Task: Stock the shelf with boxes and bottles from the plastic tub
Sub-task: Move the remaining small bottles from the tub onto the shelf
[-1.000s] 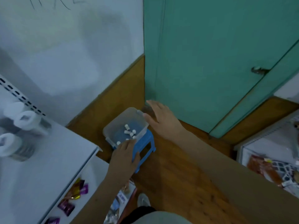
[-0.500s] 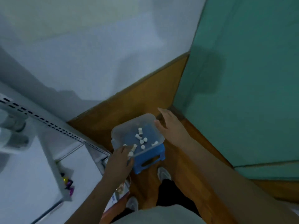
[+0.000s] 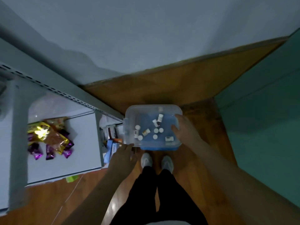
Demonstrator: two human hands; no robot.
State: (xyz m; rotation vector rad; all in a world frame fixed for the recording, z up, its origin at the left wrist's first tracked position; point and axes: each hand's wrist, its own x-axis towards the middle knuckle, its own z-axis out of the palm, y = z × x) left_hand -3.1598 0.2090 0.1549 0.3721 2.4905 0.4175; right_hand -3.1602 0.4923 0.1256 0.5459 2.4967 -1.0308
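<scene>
A clear plastic tub [image 3: 129,114] sits on a blue stool [image 3: 158,148] on the floor in front of my feet. Several small white-capped bottles [image 3: 156,130] lie and stand inside it. My right hand [image 3: 184,129] rests on the tub's right rim, fingers reaching over the edge into it. My left hand [image 3: 124,155] hangs just below the tub's near left corner, fingers loosely extended toward it, holding nothing. The grey metal shelf [image 3: 81,143] stands to the left.
Gold and purple snack packets [image 3: 48,140] lie on the lower shelf board. Small boxes [image 3: 111,143] crowd the lowest level beside the tub. A teal door [image 3: 263,119] is at the right, a white wall behind, wooden floor below.
The view has tilted down and swung, so the tub now lies straight ahead above my feet. My left hand has slipped off the tub's near edge; my right stays on the right rim.
</scene>
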